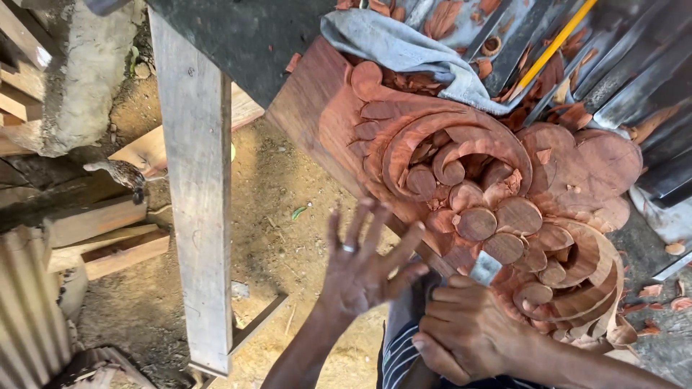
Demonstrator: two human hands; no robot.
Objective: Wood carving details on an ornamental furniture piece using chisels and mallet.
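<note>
The right hand (pixel 465 331) is closed tight around a chisel (pixel 484 268) set against the red carved wood block (pixel 504 194) on the bench, the left hand (pixel 360 270) is wide open and holds nothing, and if the blade slips, a petal could be chipped.

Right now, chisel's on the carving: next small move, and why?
Probably strike the handle with the open left hand: the right hand grips the chisel, its blade set against the reddish carved wood, while the left palm is raised beside it.
</note>
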